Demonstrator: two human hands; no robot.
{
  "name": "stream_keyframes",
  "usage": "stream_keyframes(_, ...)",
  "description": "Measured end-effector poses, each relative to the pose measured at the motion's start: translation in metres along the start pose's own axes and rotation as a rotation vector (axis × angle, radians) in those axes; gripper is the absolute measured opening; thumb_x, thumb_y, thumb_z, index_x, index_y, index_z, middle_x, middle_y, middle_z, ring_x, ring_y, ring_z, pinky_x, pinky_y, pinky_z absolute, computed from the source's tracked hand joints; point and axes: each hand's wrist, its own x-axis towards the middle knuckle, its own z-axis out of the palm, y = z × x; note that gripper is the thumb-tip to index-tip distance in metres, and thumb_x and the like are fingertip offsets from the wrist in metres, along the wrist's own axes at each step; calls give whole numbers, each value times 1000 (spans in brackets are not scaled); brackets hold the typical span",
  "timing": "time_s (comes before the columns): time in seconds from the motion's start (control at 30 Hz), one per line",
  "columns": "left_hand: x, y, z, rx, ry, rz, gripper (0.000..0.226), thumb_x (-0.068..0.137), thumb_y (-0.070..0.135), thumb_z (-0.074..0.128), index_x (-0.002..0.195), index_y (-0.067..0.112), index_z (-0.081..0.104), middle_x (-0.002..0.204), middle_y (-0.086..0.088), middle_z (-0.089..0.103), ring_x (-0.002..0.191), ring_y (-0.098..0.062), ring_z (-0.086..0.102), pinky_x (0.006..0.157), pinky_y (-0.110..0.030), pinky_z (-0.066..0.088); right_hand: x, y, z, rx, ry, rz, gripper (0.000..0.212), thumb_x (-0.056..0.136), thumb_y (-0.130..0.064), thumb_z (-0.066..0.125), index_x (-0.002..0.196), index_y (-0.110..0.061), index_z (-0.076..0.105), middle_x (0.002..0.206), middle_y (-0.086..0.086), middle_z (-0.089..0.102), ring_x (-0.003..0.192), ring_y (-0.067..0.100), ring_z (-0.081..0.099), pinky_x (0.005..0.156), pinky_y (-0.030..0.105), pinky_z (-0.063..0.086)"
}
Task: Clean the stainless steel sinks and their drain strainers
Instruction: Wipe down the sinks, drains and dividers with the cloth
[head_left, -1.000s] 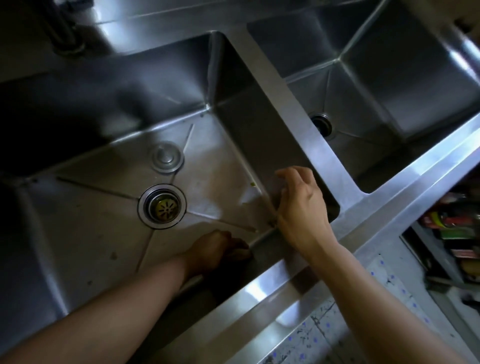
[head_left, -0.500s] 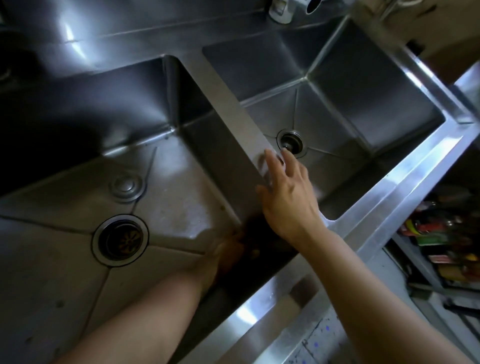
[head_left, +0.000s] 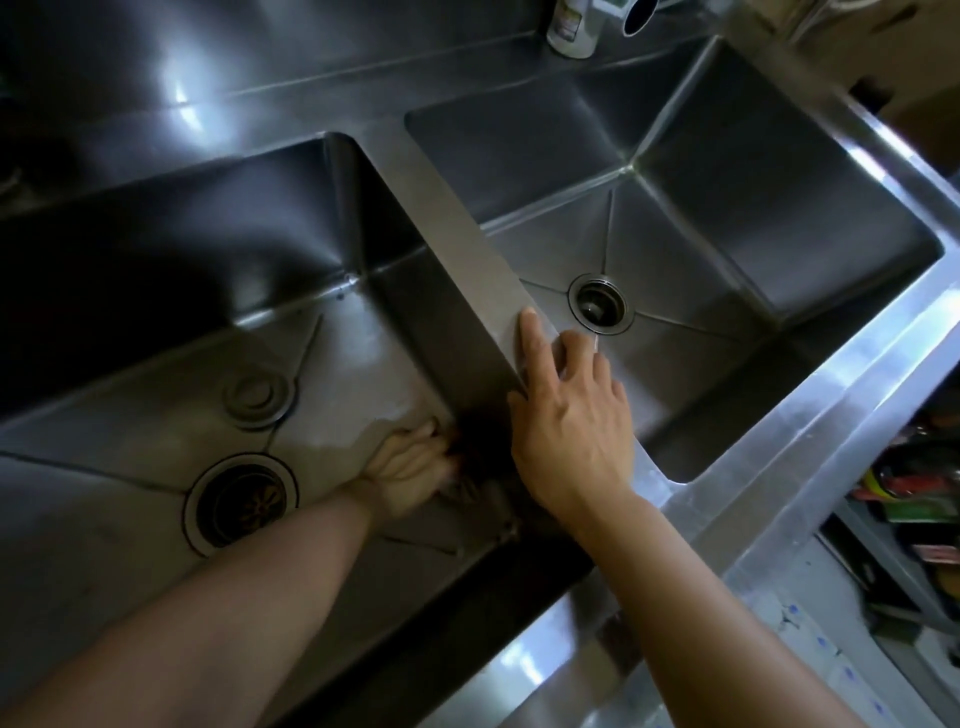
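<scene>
The right hand (head_left: 571, 431) is laid flat on the divider (head_left: 457, 218) between the two sinks, fingers straight and slightly spread. The left hand (head_left: 410, 467) is curled around a dark scrubber (head_left: 467, 486) at the left sink's (head_left: 130, 312) near right corner.
</scene>
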Motion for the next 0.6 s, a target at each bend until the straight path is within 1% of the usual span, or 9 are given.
stream_keyframes(0.03, 2, -8, 1, 56, 36, 8, 41, 101, 41, 26, 142, 37, 32, 144, 7, 37, 129, -20, 32, 99, -26, 29, 0, 0, 1, 0, 7, 1, 73, 93, -32, 48, 150, -28, 3, 127, 5, 32, 105, 25, 42, 88, 36, 39)
stream_keyframes(0.1, 5, -24, 1, 80, 116, -9, 38, 100, 40, 30, 137, 39, 39, 140, 8, 40, 127, -19, 33, 96, -26, 32, 1, 0, 2, 5, 15, -1, 72, 94, -37, 46, 150, -29, 1, 126, 4, 32, 105, 25, 41, 88, 37, 39)
stream_keyframes(0.17, 8, -35, -3, 26, 181, -79, 36, 99, 34, 36, 134, 37, 44, 136, 6, 40, 124, -20, 33, 90, -29, 36, 2, 0, 4, 7, 25, -1, 72, 94, -38, 46, 150, -29, 1, 125, 4, 33, 104, 24, 42, 88, 37, 39)
stream_keyframes(0.27, 15, -48, -11, -101, 228, -365, 36, 96, 30, 44, 132, 32, 42, 133, 0, 38, 119, -27, 34, 85, -36, 40, 1, 0, 5, 1, 36, 2, 71, 94, -39, 43, 150, -29, 1, 123, 5, 34, 102, 24, 42, 86, 38, 40)
stream_keyframes(0.33, 17, -56, -16, -121, 195, -521, 53, 89, 25, 58, 137, 27, 37, 134, -5, 37, 116, -33, 36, 89, -40, 42, 2, -1, 5, 4, 42, -1, 69, 95, -41, 41, 150, -29, 1, 123, 5, 35, 102, 25, 43, 85, 37, 40)
stream_keyframes(0.37, 17, -57, -17, -115, 168, -540, 61, 86, 22, 62, 139, 25, 35, 135, -7, 35, 116, -35, 36, 92, -41, 42, 2, -1, 5, 6, 42, -1, 69, 95, -40, 41, 150, -29, 1, 124, 6, 35, 102, 25, 43, 85, 37, 40)
stream_keyframes(0.43, 11, -51, -16, -104, 140, -491, 63, 84, 17, 60, 141, 26, 34, 138, -7, 32, 118, -35, 35, 91, -40, 40, 2, -1, 5, 5, 42, -1, 69, 95, -39, 42, 150, -28, 2, 127, 8, 35, 104, 26, 43, 85, 37, 40)
stream_keyframes(0.5, -1, -38, -8, -88, 110, -366, 57, 87, 19, 54, 141, 28, 36, 141, -7, 29, 120, -35, 33, 93, -38, 37, 1, -1, 4, -3, 32, 5, 70, 95, -39, 43, 150, -28, 2, 130, 9, 35, 107, 28, 43, 88, 39, 40)
stream_keyframes(0.6, -18, -11, 9, -74, 94, -162, 45, 96, 37, 45, 140, 29, 40, 149, -5, 27, 129, -31, 29, 108, -36, 23, 0, -2, 2, -9, 19, 12, 71, 94, -34, 47, 150, -27, 3, 131, 10, 35, 107, 29, 43, 89, 40, 41)
